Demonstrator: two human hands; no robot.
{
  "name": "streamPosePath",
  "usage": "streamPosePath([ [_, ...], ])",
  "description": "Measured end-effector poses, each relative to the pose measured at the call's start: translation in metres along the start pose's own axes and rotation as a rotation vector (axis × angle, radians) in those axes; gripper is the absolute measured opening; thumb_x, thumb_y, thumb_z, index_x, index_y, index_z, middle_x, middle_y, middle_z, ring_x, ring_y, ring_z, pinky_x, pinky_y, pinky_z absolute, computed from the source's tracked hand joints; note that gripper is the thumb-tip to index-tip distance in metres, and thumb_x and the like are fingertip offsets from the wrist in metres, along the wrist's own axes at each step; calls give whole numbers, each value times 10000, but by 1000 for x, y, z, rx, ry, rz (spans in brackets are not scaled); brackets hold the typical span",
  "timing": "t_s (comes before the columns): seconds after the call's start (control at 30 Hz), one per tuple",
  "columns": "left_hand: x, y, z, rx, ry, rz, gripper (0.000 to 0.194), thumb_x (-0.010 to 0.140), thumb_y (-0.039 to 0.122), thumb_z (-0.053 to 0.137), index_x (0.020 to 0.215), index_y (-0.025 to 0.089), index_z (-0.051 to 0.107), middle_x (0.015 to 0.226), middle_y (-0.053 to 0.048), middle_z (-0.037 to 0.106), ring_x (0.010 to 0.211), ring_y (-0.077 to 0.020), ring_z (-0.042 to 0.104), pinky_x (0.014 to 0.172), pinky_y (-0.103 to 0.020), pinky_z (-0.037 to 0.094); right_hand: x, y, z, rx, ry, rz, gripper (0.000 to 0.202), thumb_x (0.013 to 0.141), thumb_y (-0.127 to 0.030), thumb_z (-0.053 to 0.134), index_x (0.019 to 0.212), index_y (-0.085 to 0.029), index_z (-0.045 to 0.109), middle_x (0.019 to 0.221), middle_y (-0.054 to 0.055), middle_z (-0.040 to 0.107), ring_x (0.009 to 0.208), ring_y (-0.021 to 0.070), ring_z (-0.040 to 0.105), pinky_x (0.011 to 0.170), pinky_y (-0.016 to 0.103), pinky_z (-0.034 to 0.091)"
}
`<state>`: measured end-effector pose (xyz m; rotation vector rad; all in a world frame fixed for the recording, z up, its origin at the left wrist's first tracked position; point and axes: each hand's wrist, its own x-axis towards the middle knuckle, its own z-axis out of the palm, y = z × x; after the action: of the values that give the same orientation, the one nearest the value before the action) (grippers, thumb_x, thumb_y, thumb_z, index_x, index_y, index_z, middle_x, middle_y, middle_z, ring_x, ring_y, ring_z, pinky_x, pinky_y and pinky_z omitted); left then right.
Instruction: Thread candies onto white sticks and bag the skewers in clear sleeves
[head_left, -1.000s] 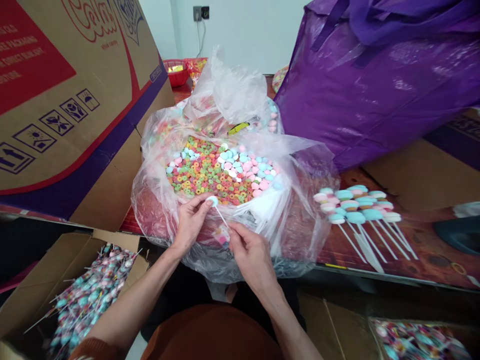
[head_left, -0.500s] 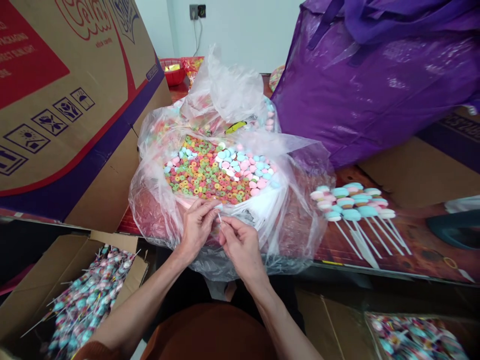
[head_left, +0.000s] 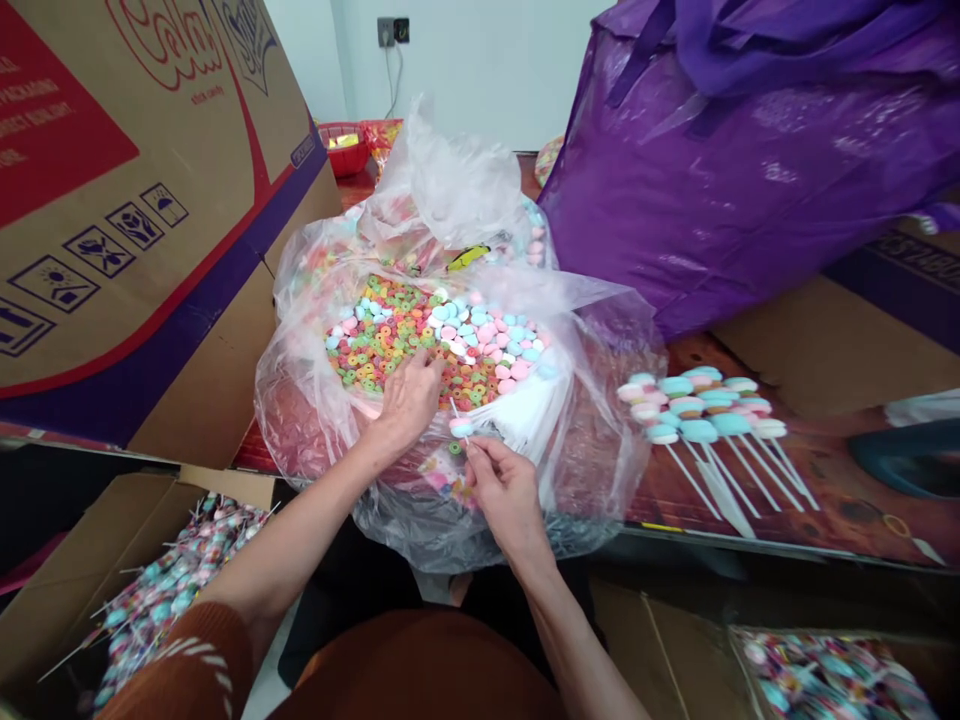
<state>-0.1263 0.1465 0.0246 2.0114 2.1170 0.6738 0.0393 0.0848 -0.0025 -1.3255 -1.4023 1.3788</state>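
Note:
My right hand (head_left: 501,490) pinches a thin white candy stick (head_left: 468,440). Threaded on the stick are a pink, white and blue candy piece (head_left: 460,427) and a green ring candy (head_left: 455,448); the stick's tip pokes out above them. My left hand (head_left: 412,395) reaches over the loose ring candies (head_left: 390,350), fingers a little apart and bent down, fingertips partly hidden among them. Pink, blue and white oval candies (head_left: 502,340) lie beside the rings in an open clear plastic bag (head_left: 307,390). White sticks (head_left: 517,410) are bundled at the bag's near right edge.
Finished candy sticks (head_left: 705,405) lie on the reddish table (head_left: 645,490) at right. A large carton (head_left: 187,250) stands left, a purple bag (head_left: 735,180) back right. An open box (head_left: 45,600) of wrapped candy sticks sits low left; more wrapped candy (head_left: 832,675) lies low right.
My left hand has left the stick and moved up onto the ring candies. My right hand has shifted slightly right and keeps the stick, whose candies now show plainly.

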Motion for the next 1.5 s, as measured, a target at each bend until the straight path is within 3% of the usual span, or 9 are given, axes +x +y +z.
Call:
streamPosePath([
  [0.1, -1, -4, 2, -66, -1, -2, 198, 871, 132, 529, 821, 197, 709, 836, -67, 596, 754, -206, 556, 702, -308, 415, 0, 0, 1, 2, -28, -3, 328, 870, -492, 554, 840, -179, 650, 548, -46, 473, 459, 118, 450, 439, 225, 385],
  [0.3, -6, -21, -3, -385, 98, -99, 152, 821, 157, 596, 846, 185, 743, 800, -29, 646, 740, -184, 560, 752, -301, 425, 0, -5, 0, 36, -47, 14, 336, 855, -497, 558, 845, -174, 652, 553, -49, 467, 434, 114, 440, 416, 231, 374],
  [0.4, -2, -19, -2, -317, 127, -40, 180, 840, 157, 580, 888, 183, 751, 842, -45, 628, 785, -198, 564, 772, -311, 420, 0, -6, 0, 32, -34, 8, 330, 857, -489, 561, 848, -171, 647, 559, -49, 470, 444, 113, 442, 432, 232, 377],
  [0.67, 18, -1, 5, -195, -19, 22, 185, 834, 114, 550, 796, 186, 716, 872, -70, 585, 736, -195, 549, 680, -313, 395, -3, -3, -1, 37, -15, -18, 308, 864, -464, 563, 834, -169, 647, 547, -44, 482, 485, 123, 459, 476, 233, 375],
  [0.8, 14, -6, -1, -671, -35, -90, 73, 794, 186, 630, 757, 162, 689, 716, -16, 597, 643, -141, 514, 623, -268, 393, -3, -10, -3, 41, 13, -70, 298, 886, -445, 558, 819, -166, 639, 565, -45, 473, 508, 116, 457, 506, 228, 383],
  [0.9, 2, -7, -9, -1054, -125, -221, 190, 736, 320, 741, 776, 142, 691, 667, 6, 615, 581, -101, 495, 573, -233, 384, -2, -15, -4, 18, 44, -139, 279, 908, -408, 546, 803, -169, 643, 589, -42, 469, 544, 112, 455, 542, 223, 395],
  [1.17, -19, -3, -8, -1445, -128, -351, 380, 597, 388, 887, 807, 135, 695, 632, 9, 664, 592, -92, 582, 617, -218, 465, -4, -10, 0, -37, 33, -122, 280, 911, -418, 540, 861, -184, 686, 589, -38, 469, 504, 111, 436, 477, 215, 409],
  [1.37, -26, 0, -5, -1309, -60, -225, 264, 676, 310, 846, 810, 129, 710, 691, -3, 686, 633, -100, 610, 628, -215, 483, -2, -9, 2, -52, 52, -126, 288, 911, -416, 543, 867, -171, 689, 580, -39, 473, 508, 111, 447, 489, 219, 418],
  [1.5, -30, 1, -5, -1314, -15, -255, 359, 683, 243, 838, 1011, 152, 723, 801, -10, 729, 698, -119, 661, 669, -225, 518, -2, -11, 5, -23, 81, -166, 270, 926, -394, 534, 870, -171, 675, 596, -40, 480, 512, 103, 448, 493, 217, 398],
])
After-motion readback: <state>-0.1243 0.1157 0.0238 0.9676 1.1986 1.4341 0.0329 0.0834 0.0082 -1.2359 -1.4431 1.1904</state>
